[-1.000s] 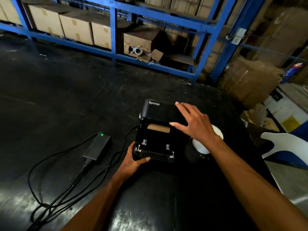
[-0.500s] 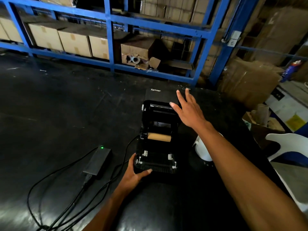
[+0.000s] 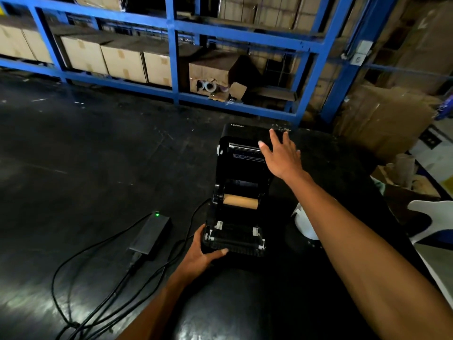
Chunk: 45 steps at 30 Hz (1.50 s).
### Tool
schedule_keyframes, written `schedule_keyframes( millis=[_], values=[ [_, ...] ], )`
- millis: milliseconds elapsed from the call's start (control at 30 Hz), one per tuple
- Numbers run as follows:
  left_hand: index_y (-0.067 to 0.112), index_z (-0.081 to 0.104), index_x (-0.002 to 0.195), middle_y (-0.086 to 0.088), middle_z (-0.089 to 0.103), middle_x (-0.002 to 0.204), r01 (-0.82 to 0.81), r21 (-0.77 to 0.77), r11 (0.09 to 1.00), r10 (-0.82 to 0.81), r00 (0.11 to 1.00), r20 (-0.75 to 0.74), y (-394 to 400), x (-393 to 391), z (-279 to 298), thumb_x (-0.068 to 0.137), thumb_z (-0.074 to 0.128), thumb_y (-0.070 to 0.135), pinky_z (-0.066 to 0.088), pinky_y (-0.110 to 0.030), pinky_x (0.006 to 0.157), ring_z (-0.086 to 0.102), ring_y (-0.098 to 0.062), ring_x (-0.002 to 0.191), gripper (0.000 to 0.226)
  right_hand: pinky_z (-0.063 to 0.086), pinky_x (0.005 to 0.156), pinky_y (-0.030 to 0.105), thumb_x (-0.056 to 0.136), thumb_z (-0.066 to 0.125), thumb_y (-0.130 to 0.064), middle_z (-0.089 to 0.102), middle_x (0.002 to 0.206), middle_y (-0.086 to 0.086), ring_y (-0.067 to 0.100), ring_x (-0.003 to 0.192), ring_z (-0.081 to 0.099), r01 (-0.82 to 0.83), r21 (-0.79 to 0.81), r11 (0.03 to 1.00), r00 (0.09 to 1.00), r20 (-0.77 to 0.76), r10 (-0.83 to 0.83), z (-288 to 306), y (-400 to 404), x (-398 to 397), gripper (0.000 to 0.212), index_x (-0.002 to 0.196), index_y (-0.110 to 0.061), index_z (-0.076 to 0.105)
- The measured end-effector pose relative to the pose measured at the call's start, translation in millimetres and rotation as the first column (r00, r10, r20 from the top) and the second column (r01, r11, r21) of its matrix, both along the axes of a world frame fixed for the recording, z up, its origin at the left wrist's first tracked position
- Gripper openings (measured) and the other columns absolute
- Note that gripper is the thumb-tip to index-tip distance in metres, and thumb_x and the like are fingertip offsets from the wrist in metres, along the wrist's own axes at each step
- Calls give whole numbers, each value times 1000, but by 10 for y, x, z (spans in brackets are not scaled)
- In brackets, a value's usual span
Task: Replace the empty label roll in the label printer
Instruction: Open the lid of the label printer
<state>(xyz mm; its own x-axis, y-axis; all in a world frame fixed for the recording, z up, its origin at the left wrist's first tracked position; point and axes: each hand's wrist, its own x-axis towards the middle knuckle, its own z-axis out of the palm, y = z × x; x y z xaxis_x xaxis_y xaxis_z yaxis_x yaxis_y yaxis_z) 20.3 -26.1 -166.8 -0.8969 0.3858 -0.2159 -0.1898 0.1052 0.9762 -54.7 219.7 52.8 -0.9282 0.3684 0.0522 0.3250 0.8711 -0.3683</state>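
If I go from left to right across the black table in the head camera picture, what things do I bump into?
Black cables → power adapter with the green light → open label printer → white label roll → white chair.

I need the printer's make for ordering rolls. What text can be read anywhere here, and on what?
"Xprinter": white lettering on the raised lid of the black label printer.
A white-printed strip inside the lid: too small to read.
No readable text on the cardboard boxes or the power adapter.
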Motion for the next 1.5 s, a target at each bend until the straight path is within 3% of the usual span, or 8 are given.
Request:
schedule_keyframes(
  millis=[167,233,367,533,800,1000,1133,1500],
  values=[
    [23,37,140,6,57,127,66,-105,992,-67,998,-2,-96,-202,243,62,85,44,45,-23,98,57,-6,113,94,24,115,49,93,48,-48,14,159,11,33,144,18,-33,-305,952,984,-178,-23,-91,65,147,78,152,-24,1],
    [20,44,136,9,57,118,-67,-151,986,54,995,-89,-65,-323,395,71,79,41,43,-13,90,55,-7,110,77,30,113,46,92,52,-47,24,156,12,31,141,29,0,-389,921,961,-254,-107,-200,52,217,82,152,-18,5],
    [13,59,124,4,65,107,-253,-225,941,156,914,-375,108,-586,682,79,76,28,44,-13,81,60,-4,98,50,42,103,41,81,58,-60,54,134,18,32,124,51,158,-437,886,933,-229,-279,-573,36,387,79,138,-6,43],
    [13,61,125,-9,66,115,-148,-424,893,-108,845,-523,333,-877,817,78,76,19,51,-37,93,62,-21,107,49,43,71,24,66,73,-63,62,95,1,16,87,60,74,-477,876,996,-10,-89,-1022,56,633,79,126,-14,58],
    [16,61,126,-13,54,107,-99,-726,681,-428,751,-504,423,-1251,737,75,77,34,46,-38,89,50,-29,108,56,38,63,28,76,77,-33,48,73,-8,14,73,53,-46,-344,938,994,79,77,-1258,99,520,62,130,-13,53],
    [15,62,121,1,40,96,-21,-742,670,-514,709,-483,394,-1371,708,73,79,38,46,-34,83,52,-24,100,56,43,73,31,76,76,-32,60,101,7,27,99,61,-59,-220,974,993,91,80,-1280,119,443,53,123,-15,57],
    [12,66,115,-10,55,102,-20,-720,693,-519,680,-518,386,-1396,691,72,79,36,44,-36,82,51,-27,100,51,45,72,34,77,76,-32,55,94,0,24,92,61,-128,-182,975,988,63,141,-1251,149,430,40,110,-16,60],
    [12,71,104,10,71,82,196,-426,883,-402,784,-474,320,-1377,1179,66,86,25,49,-8,67,68,0,73,42,48,73,31,70,83,-26,62,86,2,13,80,59,-233,-424,875,972,-119,201,-856,322,577,33,93,-8,69]
  ],
)
